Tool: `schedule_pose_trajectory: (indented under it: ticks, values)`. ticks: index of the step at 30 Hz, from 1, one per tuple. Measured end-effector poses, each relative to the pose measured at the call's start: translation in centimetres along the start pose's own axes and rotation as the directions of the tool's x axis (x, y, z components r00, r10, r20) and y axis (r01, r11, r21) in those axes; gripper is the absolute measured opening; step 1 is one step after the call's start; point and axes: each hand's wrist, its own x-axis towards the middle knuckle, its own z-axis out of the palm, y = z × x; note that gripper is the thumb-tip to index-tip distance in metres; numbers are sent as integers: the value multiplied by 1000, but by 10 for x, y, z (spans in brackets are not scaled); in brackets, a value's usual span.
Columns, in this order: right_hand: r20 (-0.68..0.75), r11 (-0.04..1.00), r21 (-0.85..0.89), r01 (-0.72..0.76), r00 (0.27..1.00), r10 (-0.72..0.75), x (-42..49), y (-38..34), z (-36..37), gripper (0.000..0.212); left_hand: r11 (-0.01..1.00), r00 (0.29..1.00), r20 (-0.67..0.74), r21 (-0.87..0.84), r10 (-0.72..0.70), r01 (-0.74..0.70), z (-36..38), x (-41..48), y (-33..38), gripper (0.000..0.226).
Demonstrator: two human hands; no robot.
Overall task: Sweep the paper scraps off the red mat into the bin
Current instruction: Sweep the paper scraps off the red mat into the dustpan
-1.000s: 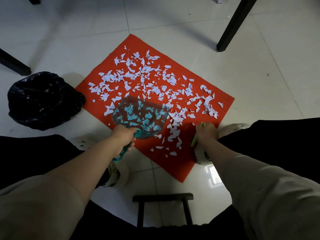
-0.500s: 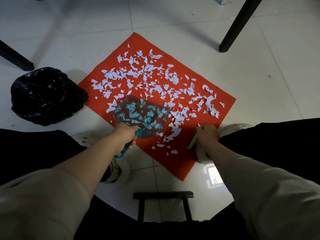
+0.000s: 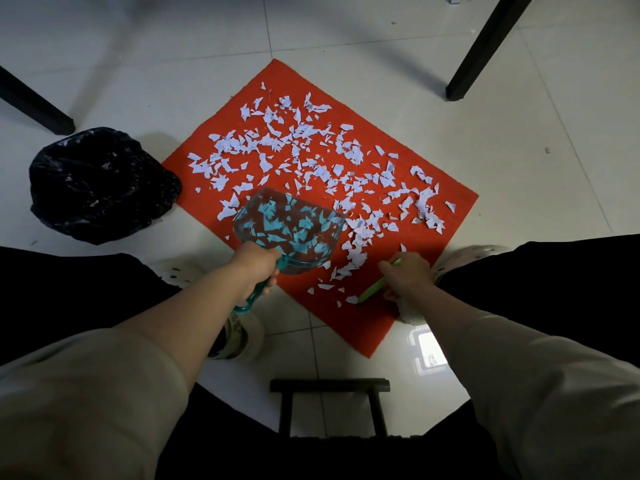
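A red mat (image 3: 349, 327) lies on the white tile floor, strewn with several white paper scraps (image 3: 301, 150). My left hand (image 3: 254, 266) grips the handle of a clear teal dustpan (image 3: 289, 230), held over the mat's near left edge with several scraps inside. My right hand (image 3: 407, 275) grips a green brush (image 3: 372, 289) low at the mat's near corner; the brush head is mostly hidden under the hand. A bin lined with a black bag (image 3: 100, 185) stands on the floor to the left of the mat.
Black table legs stand at the far right (image 3: 481, 46) and far left (image 3: 34, 105). A dark stool (image 3: 330, 386) sits between my knees. My shoes (image 3: 242, 334) rest beside the mat's near edges.
The green brush has slid toward me along the mat's near corner, its handle now lying flatter. The dustpan has stayed nearly in place; the view has shifted slightly.
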Motion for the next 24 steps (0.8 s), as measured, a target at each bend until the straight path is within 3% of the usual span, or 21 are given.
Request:
schedule_pose_trajectory:
  ticks: [3, 7, 13, 17, 21, 24]
  values:
    - [162, 997, -39, -64, 984, 70, -5, 3, 8, 16, 1000, 1000, 1, 2, 9, -9, 0, -2, -1, 20]
    - [275, 995, -43, -93, 956, 102, -5, 5, 19, 20, 1000, 1000, -1, 4, 8, -8, -2, -3, -2, 23]
    - [123, 979, 202, 22, 991, -48, -1, -14, 18, 14, 1000, 1000, -7, 3, 9, -9, -3, -2, -4, 20]
    - [97, 997, -45, 68, 993, -64, -6, -9, 14, 23, 1000, 1000, -12, 1, 8, -8, -2, -2, -4, 18]
    - [293, 974, -210, 83, 956, -18, -9, -2, 22, 25, 1000, 1000, -14, -6, 4, -4, -1, 0, -4, 18]
    - [291, 950, -265, 166, 953, -85, -7, -3, 32, 23, 1000, 1000, -13, -11, 4, -4, -2, 1, -5, 18]
